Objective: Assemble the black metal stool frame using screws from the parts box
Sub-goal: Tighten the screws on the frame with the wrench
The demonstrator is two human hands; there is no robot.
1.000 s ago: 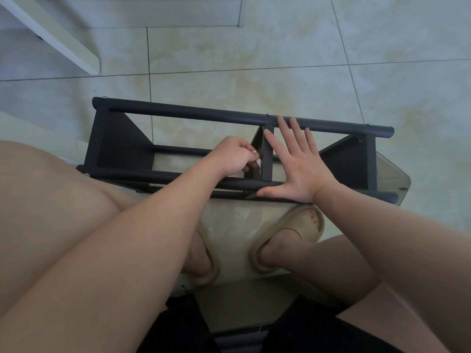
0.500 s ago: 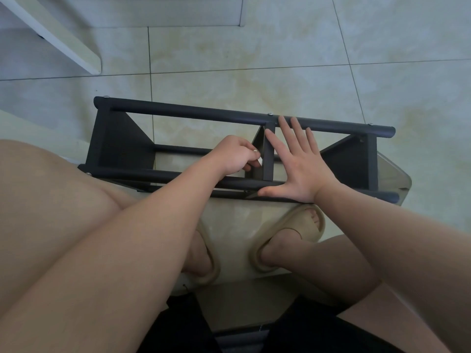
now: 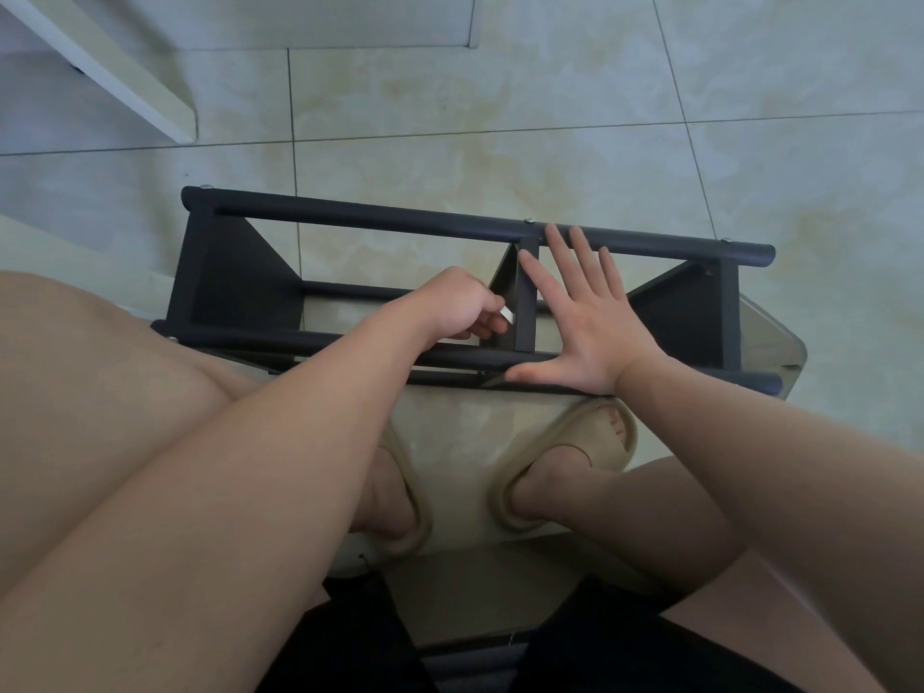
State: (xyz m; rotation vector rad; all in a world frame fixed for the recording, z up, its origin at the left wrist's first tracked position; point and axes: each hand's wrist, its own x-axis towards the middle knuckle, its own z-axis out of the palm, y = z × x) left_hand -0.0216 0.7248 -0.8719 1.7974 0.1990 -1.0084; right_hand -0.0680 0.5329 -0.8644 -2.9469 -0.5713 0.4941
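Head view — left hand (image 3: 450, 305) pinches white piece (image 3: 507, 314), right hand (image 3: 585, 327) flat on frame (image 3: 400, 220).

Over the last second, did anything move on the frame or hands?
No visible change. The left hand still pinches a small pale piece beside the middle upright; the right hand still lies flat, fingers spread, on the black frame.

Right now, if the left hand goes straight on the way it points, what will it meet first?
Probably the middle crossbar of the stool frame: the left hand holds a small silver piece almost against it, though depth is unclear.
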